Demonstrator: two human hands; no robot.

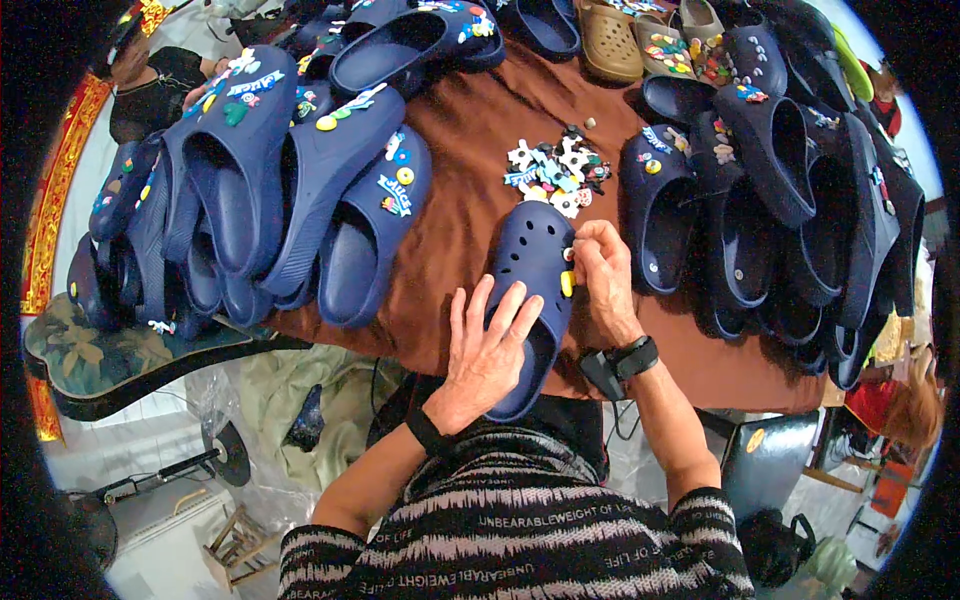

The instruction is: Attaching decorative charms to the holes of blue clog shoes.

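A navy clog (522, 235) with round holes lies near the front of the brown cloth, toe pointing away from me. My left hand (490, 335) grips it across the middle, fingers over the upper and thumb out of sight. At its right side, my right hand (605, 280) pinches close to the toe; whatever sits between those fingertips is hidden. Just beneath them, a yellow charm (568, 284) and a small white-and-red charm are fixed on the clog's right side. Beyond the toe is a loose pile of small charms (560, 172), some shaped like black-and-white footballs.
Navy clogs decorated with charms (235, 160) are heaped on the left, and more navy clogs (740, 210) stand on the right. Tan clogs (612, 45), one filled with small charms, sit at the back. A brown cloth (450, 140) covers the table. Another person's arm shows at far left.
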